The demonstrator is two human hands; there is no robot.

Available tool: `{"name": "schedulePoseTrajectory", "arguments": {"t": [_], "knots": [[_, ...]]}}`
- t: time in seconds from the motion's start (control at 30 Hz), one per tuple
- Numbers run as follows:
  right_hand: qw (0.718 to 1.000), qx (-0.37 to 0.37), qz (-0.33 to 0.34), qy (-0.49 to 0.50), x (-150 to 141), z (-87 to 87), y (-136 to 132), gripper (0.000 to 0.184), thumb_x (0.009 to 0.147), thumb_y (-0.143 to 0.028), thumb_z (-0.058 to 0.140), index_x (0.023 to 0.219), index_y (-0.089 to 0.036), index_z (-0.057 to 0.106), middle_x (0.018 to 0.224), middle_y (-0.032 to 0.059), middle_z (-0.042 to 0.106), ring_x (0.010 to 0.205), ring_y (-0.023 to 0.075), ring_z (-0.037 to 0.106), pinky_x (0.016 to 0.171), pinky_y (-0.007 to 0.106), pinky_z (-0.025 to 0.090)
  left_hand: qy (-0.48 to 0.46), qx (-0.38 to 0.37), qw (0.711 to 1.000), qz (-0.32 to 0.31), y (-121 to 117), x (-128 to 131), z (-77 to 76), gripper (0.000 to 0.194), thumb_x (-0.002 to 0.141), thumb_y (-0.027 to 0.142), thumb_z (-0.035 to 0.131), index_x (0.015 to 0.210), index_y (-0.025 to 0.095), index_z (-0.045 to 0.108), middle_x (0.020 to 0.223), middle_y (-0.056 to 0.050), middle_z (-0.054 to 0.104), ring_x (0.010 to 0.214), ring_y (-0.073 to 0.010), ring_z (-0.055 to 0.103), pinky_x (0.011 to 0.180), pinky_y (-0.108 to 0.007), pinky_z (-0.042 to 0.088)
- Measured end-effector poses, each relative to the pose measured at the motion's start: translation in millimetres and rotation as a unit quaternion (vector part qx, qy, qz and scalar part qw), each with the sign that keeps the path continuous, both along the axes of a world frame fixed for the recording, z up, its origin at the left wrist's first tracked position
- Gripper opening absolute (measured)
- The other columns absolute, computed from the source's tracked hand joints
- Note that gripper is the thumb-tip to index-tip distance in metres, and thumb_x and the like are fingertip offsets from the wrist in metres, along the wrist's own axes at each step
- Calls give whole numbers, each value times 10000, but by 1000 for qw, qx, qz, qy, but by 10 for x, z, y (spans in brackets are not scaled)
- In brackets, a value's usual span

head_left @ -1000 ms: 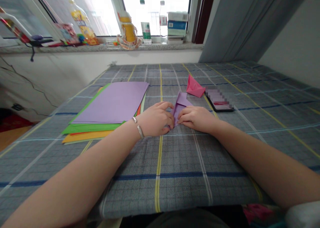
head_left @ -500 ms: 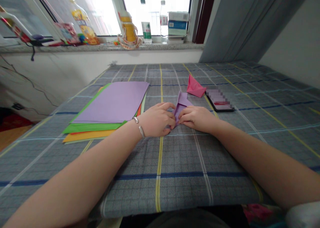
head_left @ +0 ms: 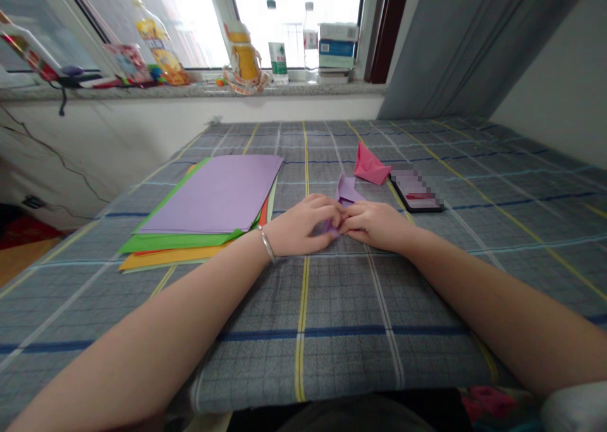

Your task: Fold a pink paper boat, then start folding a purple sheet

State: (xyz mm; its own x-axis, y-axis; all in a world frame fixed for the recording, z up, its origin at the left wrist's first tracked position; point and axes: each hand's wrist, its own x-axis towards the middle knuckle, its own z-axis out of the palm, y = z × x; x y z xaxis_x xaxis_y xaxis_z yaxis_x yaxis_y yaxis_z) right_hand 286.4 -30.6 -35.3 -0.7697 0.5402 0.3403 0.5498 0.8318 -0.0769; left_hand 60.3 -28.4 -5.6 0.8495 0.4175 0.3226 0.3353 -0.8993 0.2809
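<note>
A small folded sheet of purple paper [head_left: 348, 190] lies on the checked cloth between my hands, its near part mostly covered by fingers. My left hand [head_left: 310, 223], with a silver bangle at the wrist, curls over the paper's left side; its fingers close on the near edge and look slightly smeared. From the right, my right hand [head_left: 372, 223] pinches the paper's near right edge, fingertips touching those of the left. Just beyond stands a folded pink paper boat [head_left: 371, 165].
Left of my hands lies a stack of coloured paper, a purple sheet [head_left: 213, 191] on top. A phone [head_left: 417, 190] rests right of the pink boat. Bottles, a yellow flask [head_left: 244, 55] and boxes [head_left: 337, 45] line the windowsill beyond the cloth-covered table [head_left: 351, 362].
My left hand has shifted right across the purple paper until its fingers meet the right hand, covering more of the paper. The right hand stays in place.
</note>
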Motion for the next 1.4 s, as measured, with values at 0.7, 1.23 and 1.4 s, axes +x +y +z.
{"name": "schedulePoseTrajectory", "arguments": {"t": [0.7, 1.23, 1.4], "knots": [[978, 21, -179, 107, 112, -64, 157, 302, 832, -244, 578, 1117, -169, 642, 1164, 99, 654, 1108, 249, 559, 974, 431, 431, 15, -36, 983, 179, 39, 121, -311, 472, 902, 194, 393, 1364, 94, 394, 1350, -142, 506, 1255, -207, 472, 1093, -374, 353], [980, -56, -177, 65, 115, -141, 230, 286, 846, -289, 567, 1083, -151, 648, 1140, 105, 667, 1086, 245, 584, 980, 395, 431, 81, -22, 982, 169, 29, 180, -341, 495, 963, 329, 336, 1391, 91, 410, 1441, -141, 437, 1321, -231, 407, 1122, -404, 280], [979, -67, -184, 56, 51, -72, 129, 282, 833, -394, 586, 1022, -198, 661, 1112, 91, 658, 1078, 256, 570, 949, 416, 438, 46, -44, 982, 177, 65, 171, -360, 468, 954, 277, 293, 1365, 106, 438, 1412, -121, 476, 1301, -204, 425, 1123, -388, 286]]}}
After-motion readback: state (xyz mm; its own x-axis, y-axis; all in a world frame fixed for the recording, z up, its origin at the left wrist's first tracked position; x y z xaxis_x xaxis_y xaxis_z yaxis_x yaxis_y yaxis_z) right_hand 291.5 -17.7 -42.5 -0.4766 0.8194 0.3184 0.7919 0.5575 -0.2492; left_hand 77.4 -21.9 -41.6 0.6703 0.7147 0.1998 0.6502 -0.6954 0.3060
